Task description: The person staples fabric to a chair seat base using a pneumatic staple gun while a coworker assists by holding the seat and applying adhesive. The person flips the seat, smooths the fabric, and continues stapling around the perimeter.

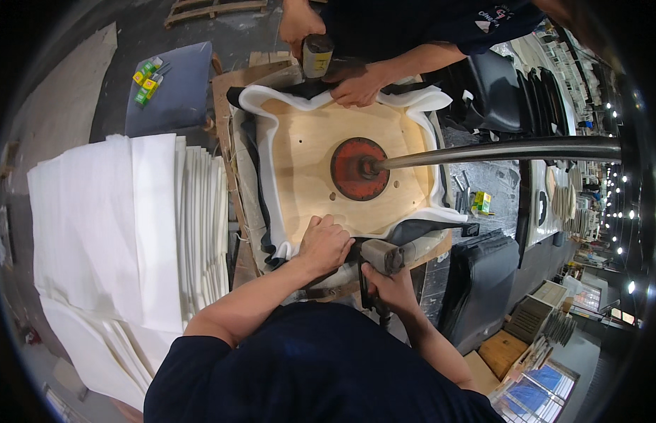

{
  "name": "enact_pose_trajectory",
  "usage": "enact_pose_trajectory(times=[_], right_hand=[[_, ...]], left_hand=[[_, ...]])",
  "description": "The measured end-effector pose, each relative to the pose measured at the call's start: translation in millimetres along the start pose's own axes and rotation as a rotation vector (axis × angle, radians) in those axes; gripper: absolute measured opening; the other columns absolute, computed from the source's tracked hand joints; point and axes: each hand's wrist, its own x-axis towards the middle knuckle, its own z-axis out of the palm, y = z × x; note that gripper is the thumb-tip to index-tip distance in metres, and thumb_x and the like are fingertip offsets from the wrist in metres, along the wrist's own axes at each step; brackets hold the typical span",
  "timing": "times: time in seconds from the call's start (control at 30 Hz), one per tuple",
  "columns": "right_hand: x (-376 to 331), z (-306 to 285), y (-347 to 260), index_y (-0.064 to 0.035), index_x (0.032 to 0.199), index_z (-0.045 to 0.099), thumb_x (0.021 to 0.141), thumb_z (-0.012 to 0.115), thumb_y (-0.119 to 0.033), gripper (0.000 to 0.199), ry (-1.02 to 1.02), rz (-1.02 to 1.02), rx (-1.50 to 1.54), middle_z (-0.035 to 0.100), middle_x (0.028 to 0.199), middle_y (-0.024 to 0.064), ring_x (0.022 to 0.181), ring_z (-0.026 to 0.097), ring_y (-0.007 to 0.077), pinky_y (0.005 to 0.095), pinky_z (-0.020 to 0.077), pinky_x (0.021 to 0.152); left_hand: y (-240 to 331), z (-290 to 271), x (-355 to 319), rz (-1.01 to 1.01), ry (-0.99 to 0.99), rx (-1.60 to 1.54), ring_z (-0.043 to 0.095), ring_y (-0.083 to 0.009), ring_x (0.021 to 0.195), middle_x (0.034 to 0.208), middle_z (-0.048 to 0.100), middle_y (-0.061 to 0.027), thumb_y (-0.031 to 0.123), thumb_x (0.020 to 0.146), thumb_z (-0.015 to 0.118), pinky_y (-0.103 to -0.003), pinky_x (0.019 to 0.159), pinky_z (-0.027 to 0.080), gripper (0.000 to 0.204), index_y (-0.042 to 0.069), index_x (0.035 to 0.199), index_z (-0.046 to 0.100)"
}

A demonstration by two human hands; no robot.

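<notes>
A wooden seat panel (300,176) lies underside up, with white padding (269,166) and a black cover (416,229) around its edges. A round red press plate (345,169) on a metal rod (497,151) rests on its middle. My left hand (324,244) is closed on the black cover at the near edge, fingers curled over the wood; the pinched part is mostly hidden. My right hand (395,285) grips a staple gun (383,256), its head by that same edge, just right of my left hand.
Across the panel, a co-worker's hand (360,86) presses the far edge while the other holds another staple gun (317,56). White padding sheets (106,211) are stacked at left. Black covers (479,282) lie at right. Small yellow-green boxes (481,203) sit near the panel.
</notes>
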Motion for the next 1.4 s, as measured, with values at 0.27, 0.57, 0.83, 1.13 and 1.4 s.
enact_pose_trajectory(times=[0.27, 0.57, 0.83, 1.13, 1.4], right_hand=[[14, 1, -11, 0.0021, 0.120, 0.073, 0.100, 0.080, -0.013, 0.026, 0.024, -0.014, -0.069, 0.070, 0.081, 0.0010, 0.058, 0.060, 0.0078, 0.0279, 0.0493, 0.053], [14, 0, -16, 0.0008, 0.116, 0.073, 0.101, 0.079, -0.015, 0.022, 0.009, -0.007, -0.158, 0.067, 0.076, 0.0006, 0.056, 0.061, 0.0080, 0.0290, 0.0490, 0.052], [24, -5, 7, -0.0011, 0.111, 0.072, 0.097, 0.084, -0.024, 0.029, 0.061, -0.048, -0.186, 0.067, 0.072, 0.0021, 0.056, 0.064, 0.0111, 0.0312, 0.0495, 0.053], [-30, -57, 45, 0.0005, 0.117, 0.074, 0.101, 0.077, -0.011, 0.020, 0.187, -0.265, 0.276, 0.067, 0.082, 0.0008, 0.062, 0.059, 0.0092, 0.0294, 0.0478, 0.055], [-13, -105, 54, -0.0008, 0.128, 0.072, 0.103, 0.078, -0.016, 0.030, 0.185, -0.274, 0.172, 0.068, 0.085, -0.0005, 0.060, 0.059, 0.0087, 0.0286, 0.0474, 0.053]], left_hand=[[4, 3, 6, -0.057, -0.053, 0.068, 0.063, -0.0308, 0.100, 0.086, 0.073, -0.0080, 0.030, 0.100, 0.070, -0.047, 0.092, 0.042, 0.027, 0.010, 0.084, 0.077], [12, 11, 3, -0.094, -0.073, 0.085, 0.065, -0.0306, 0.106, 0.091, 0.077, -0.0095, 0.028, 0.099, 0.069, -0.049, 0.096, 0.043, 0.025, 0.009, 0.088, 0.079], [15, 10, 6, -0.089, -0.061, 0.089, 0.066, -0.0338, 0.104, 0.091, 0.077, -0.0104, 0.024, 0.095, 0.070, -0.051, 0.093, 0.044, 0.020, 0.008, 0.085, 0.078], [58, -1, 48, -0.097, -0.104, -0.038, 0.061, -0.0385, 0.119, 0.117, 0.070, -0.0148, 0.033, 0.093, 0.080, -0.052, 0.101, 0.046, 0.030, 0.008, 0.108, 0.073], [72, 54, 79, -0.019, -0.053, -0.015, 0.051, -0.0370, 0.123, 0.119, 0.059, -0.0129, 0.039, 0.084, 0.089, -0.051, 0.105, 0.041, 0.039, 0.009, 0.102, 0.071]])
